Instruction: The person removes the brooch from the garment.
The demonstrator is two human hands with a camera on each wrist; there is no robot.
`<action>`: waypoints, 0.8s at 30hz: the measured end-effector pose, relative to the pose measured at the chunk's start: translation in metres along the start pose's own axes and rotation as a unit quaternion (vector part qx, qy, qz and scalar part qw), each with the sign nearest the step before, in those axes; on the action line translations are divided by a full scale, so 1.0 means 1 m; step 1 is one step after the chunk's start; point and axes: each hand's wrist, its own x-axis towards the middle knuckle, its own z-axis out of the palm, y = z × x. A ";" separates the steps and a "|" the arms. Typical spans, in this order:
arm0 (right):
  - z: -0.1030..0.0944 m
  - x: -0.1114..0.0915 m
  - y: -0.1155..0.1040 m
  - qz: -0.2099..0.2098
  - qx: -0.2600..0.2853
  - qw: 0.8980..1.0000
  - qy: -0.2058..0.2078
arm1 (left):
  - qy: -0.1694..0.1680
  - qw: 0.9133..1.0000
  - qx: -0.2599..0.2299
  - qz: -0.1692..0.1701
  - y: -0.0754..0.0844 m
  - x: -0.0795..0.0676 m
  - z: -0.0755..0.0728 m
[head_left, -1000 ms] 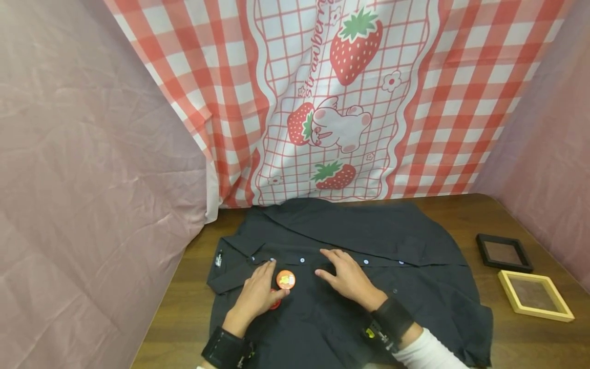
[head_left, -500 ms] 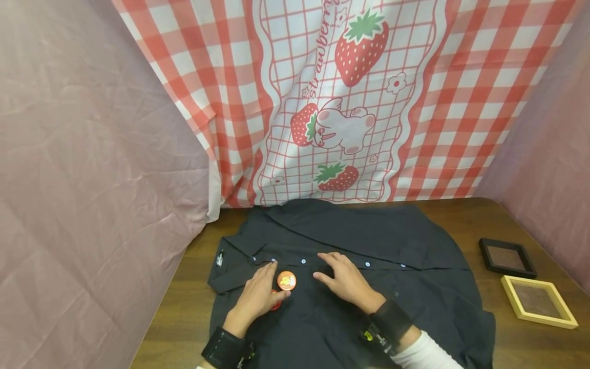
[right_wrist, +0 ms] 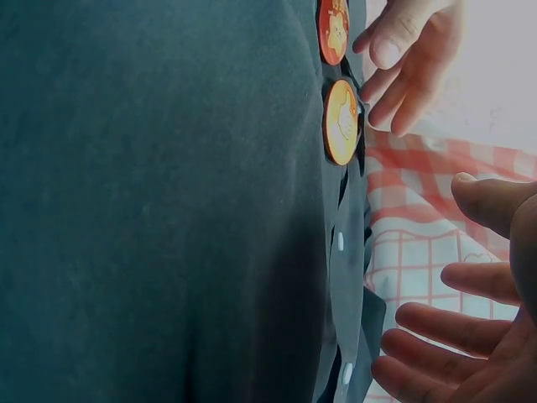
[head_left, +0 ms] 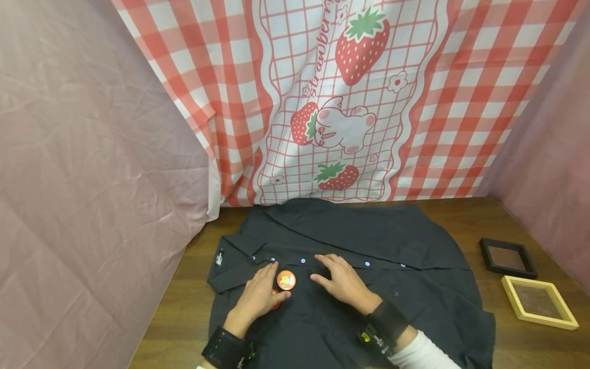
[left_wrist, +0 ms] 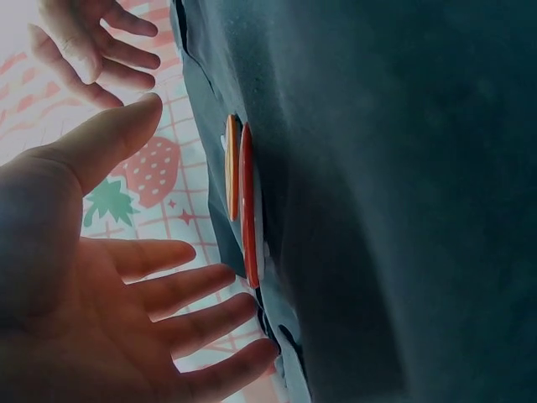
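A dark button-up shirt (head_left: 322, 307) lies spread out, its collar to the left and light buttons along its placket. On it sit a round orange badge (head_left: 286, 280) and a red badge (right_wrist: 333, 32), which the left thumb partly covers in the head view. My left hand (head_left: 259, 292) hovers close over the shirt beside both badges, fingers extended and thumb apart, holding nothing. To the right of the orange badge, my right hand (head_left: 345, 284) is held over the cloth near the placket, with relaxed, spread fingers and nothing in them.
On the wooden table (head_left: 170, 302), right of the shirt, lie a black frame (head_left: 524, 264) and a pale yellow frame (head_left: 536, 319). A red checked strawberry cloth (head_left: 415, 128) hangs behind the table. Pink fabric (head_left: 101, 179) covers the left and right sides.
My right hand has drifted slightly left toward the orange badge. My left hand stays almost still, and the badges have not moved on the shirt. The head view has shifted a little.
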 end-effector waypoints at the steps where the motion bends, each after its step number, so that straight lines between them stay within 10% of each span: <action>1: 0.000 0.000 -0.001 0.000 0.001 1.000 -0.001 | -0.001 1.000 -0.001 0.000 0.000 -0.001 0.000; 24: 0.010 0.003 -0.010 -0.026 0.027 0.999 -0.018 | -0.017 0.999 0.006 -0.032 -0.001 -0.004 -0.001</action>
